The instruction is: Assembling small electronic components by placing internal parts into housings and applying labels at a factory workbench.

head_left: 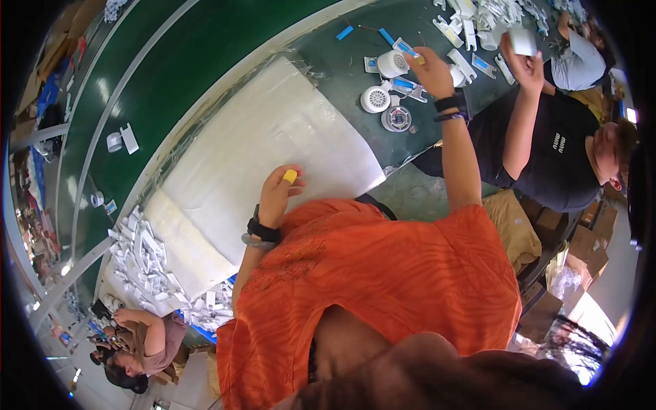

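Observation:
My left hand (275, 196) is over the white padded sheet (253, 130), its fingers loosely curled and apart. One of its fingers has a yellow cover (290, 177), and nothing shows in its grasp. Farther right, my right hand (434, 74) reaches out over the green bench and pinches a white handle piece (404, 46) with a blue cell in it. A yellow patch also shows at those fingertips. Just beside them lie a round white fan head (393, 63), a second fan head (375, 99) and an opened one (396, 119) with its inside showing.
Loose blue cells (344, 32) lie at the bench's far side. White parts are heaped at the upper right and in another pile (147, 256) at left. A green conveyor (113, 75) runs along the far left. A co-worker at right holds up a white cup-shaped part (523, 42).

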